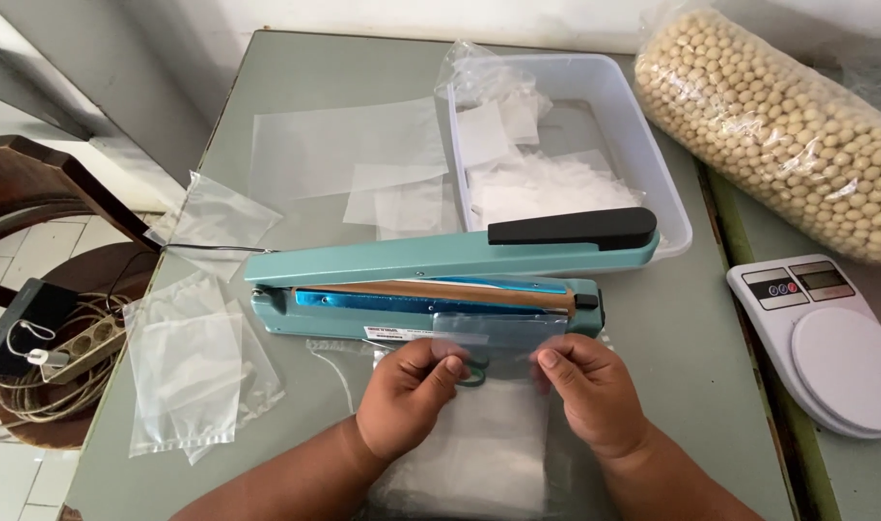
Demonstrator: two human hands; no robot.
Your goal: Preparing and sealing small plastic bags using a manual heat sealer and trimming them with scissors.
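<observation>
My left hand (409,397) and right hand (593,388) each pinch a top corner of the clear pouch (494,405), its mouth just at the open heat sealer (440,280) on the table (682,386). If my grip slackens, I judge the film could wrinkle or sit crooked on the bar, leaving a leaky seam.

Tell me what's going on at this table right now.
A person holds a clear plastic bag by its top edge with the left hand and the right hand, laying that edge at the front of a teal heat sealer whose arm is raised. More empty bags lie at the left, a white bin sits behind, and a kitchen scale stands at the right.
</observation>
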